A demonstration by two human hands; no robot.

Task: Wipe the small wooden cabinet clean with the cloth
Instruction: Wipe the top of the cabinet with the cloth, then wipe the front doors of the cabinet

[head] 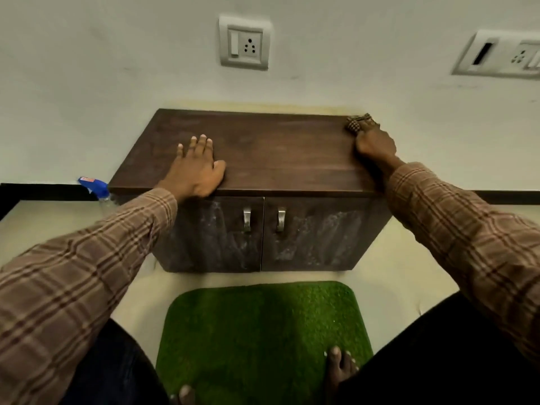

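The small dark wooden cabinet stands against the wall, with two doors and two metal handles. Both doors carry dusty whitish streaks. My left hand lies flat and open on the top's front left part. My right hand is at the top's far right corner, closed on a bunched checked cloth that presses on the wood. Most of the cloth sticks out beyond my fingers.
A blue spray bottle stands on the floor left of the cabinet. A green grass mat lies in front of it, with my bare feet on its near edge. Two wall sockets sit above the cabinet.
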